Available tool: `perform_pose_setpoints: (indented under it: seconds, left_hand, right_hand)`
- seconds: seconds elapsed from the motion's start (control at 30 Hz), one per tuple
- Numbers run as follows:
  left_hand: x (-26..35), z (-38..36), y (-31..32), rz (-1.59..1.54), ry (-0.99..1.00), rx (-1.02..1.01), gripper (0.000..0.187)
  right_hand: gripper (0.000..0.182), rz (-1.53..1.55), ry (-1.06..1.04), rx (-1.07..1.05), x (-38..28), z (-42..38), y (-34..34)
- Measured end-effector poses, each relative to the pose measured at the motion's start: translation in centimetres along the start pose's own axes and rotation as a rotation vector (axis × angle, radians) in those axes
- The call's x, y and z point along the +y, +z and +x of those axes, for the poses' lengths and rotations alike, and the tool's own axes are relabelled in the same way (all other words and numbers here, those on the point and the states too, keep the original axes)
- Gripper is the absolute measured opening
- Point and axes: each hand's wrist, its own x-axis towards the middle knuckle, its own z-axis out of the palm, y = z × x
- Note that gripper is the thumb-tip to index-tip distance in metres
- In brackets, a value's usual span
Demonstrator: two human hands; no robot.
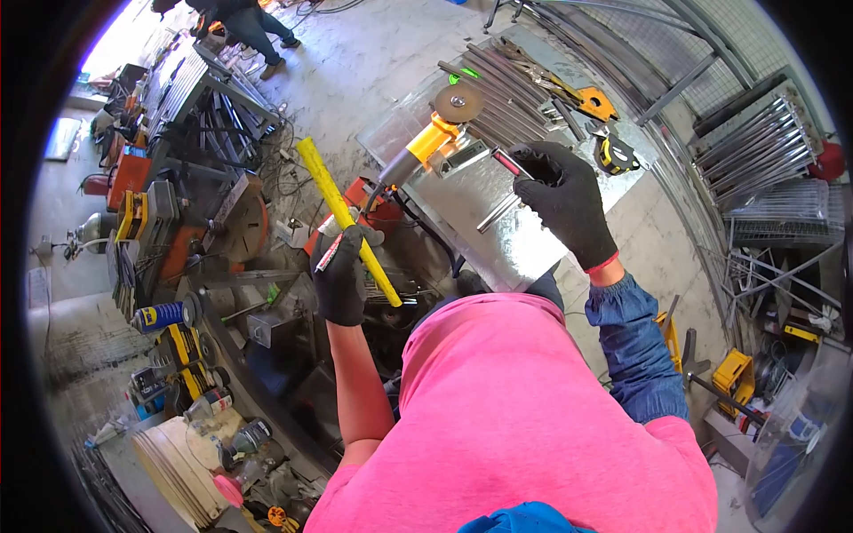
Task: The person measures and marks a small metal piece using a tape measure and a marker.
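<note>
My left hand (343,282), in a dark glove, is closed around a long yellow bar (327,185) that slants across the palm. A thin red-and-white stick (330,252), perhaps a marker, lies along the same fingers. My gloved right hand (566,200) is raised over the metal table (466,222), pinching a short, dark and shiny metal piece (507,163) by one end. Just left of it, on the table, rests a yellow angle grinder (433,142) with its disc (458,104) facing up. A short bright metal bar (498,213) lies below the right hand.
Several steel bars (511,102) lie at the table's far side, near a tape measure (613,153) and a yellow tool (597,104). Cluttered racks (218,98) and a blue spray can (160,317) stand left. Another person (253,35) is at the far left.
</note>
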Motion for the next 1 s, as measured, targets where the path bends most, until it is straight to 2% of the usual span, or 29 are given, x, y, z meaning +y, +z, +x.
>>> perform_pose_setpoints:
  seconds: [0.07,0.1,0.17,0.3,0.5,0.57,0.6,0.67,0.7,0.77,0.8,0.87,0.93,1.0]
  left_hand:
    - [1.0,-0.3,1.0,0.087,0.035,0.042,0.038]
    - [0.8,-0.2,1.0,0.084,0.032,0.048,0.038]
    - [0.5,0.1,0.8,0.068,0.037,0.040,0.037]
    - [0.8,-0.5,0.8,0.126,0.016,0.051,0.039]
    - [2.7,-1.2,2.9,0.155,-0.004,0.106,0.033]
    - [1.8,-0.6,2.4,0.477,0.246,0.100,0.028]
    - [2.0,-0.8,2.6,0.477,0.246,0.100,0.028]
    - [2.6,-1.2,3.1,0.343,0.151,0.083,0.027]
    - [2.4,-1.2,3.1,0.339,0.151,0.080,0.027]
    - [2.1,-1.0,3.2,0.425,0.148,0.103,0.034]
    - [2.1,-1.0,3.4,0.420,0.146,0.099,0.034]
    - [2.2,-0.9,3.8,0.445,0.216,0.107,0.034]
    - [1.7,-0.6,3.7,0.473,0.247,0.095,0.034]
    - [1.9,-0.6,4.1,0.502,0.279,0.082,0.035]
  right_hand:
    - [0.036,-0.200,-0.201,0.065,0.3,0.0,0.2]
    - [0.036,-0.202,-0.199,0.058,0.3,0.1,0.4]
    - [0.033,-0.243,-0.412,0.107,0.2,0.1,0.6]
    - [0.030,-0.319,-0.526,0.126,-0.3,0.0,0.5]
    - [0.034,-0.538,-0.668,0.105,-0.9,0.1,-0.2]
    - [0.033,-0.584,-0.750,0.147,-0.8,0.3,-0.2]
    - [0.033,-0.585,-0.751,0.147,-0.5,0.2,0.0]
    - [0.033,-0.077,-0.351,0.120,0.1,-0.2,0.4]
    - [0.033,-0.082,-0.351,0.123,0.3,-0.1,0.2]
    - [0.036,0.481,0.053,0.009,0.7,0.2,-0.3]
    - [0.036,0.476,0.054,0.013,0.9,0.1,-0.4]
    - [0.038,0.682,0.131,-0.023,1.2,-0.1,-0.1]
    - [0.038,0.644,0.117,-0.006,1.9,-0.2,0.0]
    - [0.039,0.545,0.095,-0.101,2.5,-0.2,-0.4]
